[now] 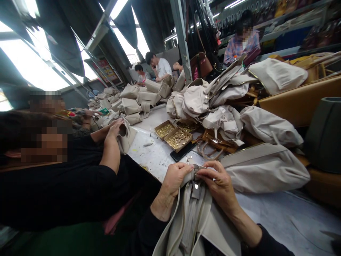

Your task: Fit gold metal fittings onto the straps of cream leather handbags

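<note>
I hold a beige handbag [194, 217] at the table's near edge, its straps hanging toward me. My left hand [174, 181] pinches the bag's top edge from the left. My right hand [217, 181] is closed on the same edge from the right. Between the fingertips sits a small metal clasp [192, 164] on the bag's strap. Both thumbs press against the fabric beside it.
Cardboard boxes of small brass fittings [178, 138] stand on the white table [157, 153], with a dark phone [183, 151] next to them. Piles of beige bags [213, 103] fill the right and far side. A person in black [80, 177] works on my left; others sit beyond.
</note>
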`<state>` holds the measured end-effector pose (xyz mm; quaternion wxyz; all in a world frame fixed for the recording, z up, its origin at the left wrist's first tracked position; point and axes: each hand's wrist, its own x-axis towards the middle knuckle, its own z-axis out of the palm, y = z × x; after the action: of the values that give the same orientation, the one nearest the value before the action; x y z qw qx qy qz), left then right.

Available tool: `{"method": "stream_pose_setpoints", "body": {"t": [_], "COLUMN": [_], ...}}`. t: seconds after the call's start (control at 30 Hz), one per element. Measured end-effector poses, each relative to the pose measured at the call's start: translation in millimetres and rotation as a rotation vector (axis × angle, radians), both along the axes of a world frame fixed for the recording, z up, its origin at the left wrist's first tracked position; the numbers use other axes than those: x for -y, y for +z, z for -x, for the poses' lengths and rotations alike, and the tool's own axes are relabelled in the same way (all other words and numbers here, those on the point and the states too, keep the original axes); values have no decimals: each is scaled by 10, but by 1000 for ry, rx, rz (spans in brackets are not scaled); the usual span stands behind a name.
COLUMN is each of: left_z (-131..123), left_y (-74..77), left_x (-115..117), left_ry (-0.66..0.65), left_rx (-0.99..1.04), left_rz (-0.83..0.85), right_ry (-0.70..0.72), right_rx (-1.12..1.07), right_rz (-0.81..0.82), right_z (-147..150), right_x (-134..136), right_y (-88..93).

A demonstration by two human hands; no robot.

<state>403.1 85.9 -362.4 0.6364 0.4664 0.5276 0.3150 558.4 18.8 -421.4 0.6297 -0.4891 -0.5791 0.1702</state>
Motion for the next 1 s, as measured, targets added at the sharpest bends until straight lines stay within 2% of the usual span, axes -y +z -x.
{"method": "stream_pose_setpoints", "body": {"t": [0.23, 0.63, 0.83, 1.0], "left_z": [14, 29, 68, 56], "left_y": [-2, -13, -88, -32], "left_x": [18, 19, 35, 66], "left_ry": [-26, -94, -115, -106], "left_rx": [6, -84, -53, 0], "left_rz": [5, -127, -175, -165], "right_ry": [-38, 29, 87, 128], "right_rx": [118, 22, 4, -30], "right_rz": [-19, 19, -11, -13], "right_z": [-15, 15, 14, 3], "right_x": [-2, 6, 34, 36], "right_y": [24, 27, 34, 75]}}
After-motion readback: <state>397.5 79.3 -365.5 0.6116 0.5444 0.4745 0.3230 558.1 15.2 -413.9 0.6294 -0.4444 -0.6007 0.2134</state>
